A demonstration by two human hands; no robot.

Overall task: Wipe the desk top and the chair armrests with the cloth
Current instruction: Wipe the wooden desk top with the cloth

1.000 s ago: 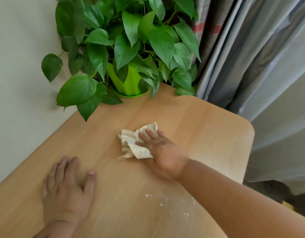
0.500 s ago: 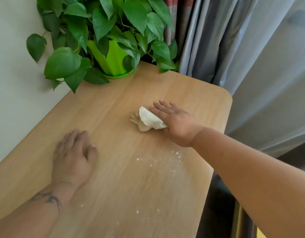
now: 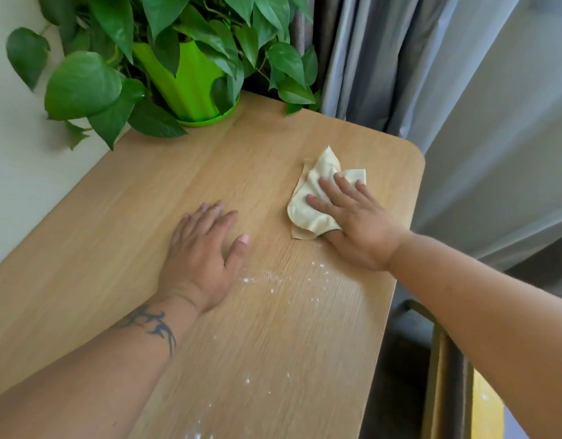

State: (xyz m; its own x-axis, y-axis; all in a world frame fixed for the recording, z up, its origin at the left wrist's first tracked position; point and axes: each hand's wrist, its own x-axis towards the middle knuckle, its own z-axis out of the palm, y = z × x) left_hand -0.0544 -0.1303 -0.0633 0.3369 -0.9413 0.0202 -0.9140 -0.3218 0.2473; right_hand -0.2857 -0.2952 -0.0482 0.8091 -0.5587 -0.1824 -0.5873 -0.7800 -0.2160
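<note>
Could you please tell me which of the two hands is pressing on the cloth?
The right hand: its fingers lie flat on the cloth. The left hand rests on bare desk top, touching no cloth.

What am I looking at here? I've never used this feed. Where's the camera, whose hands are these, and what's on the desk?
There is no machine: a person works bare-handed, filmed by a camera on their head looking down. The right hand presses a pale cloth flat on the wooden desk top, near its far right corner. The left hand rests palm down, holding nothing. White crumbs lie nearer the person, unwiped. A potted plant stands at the back, curtains behind.
</note>
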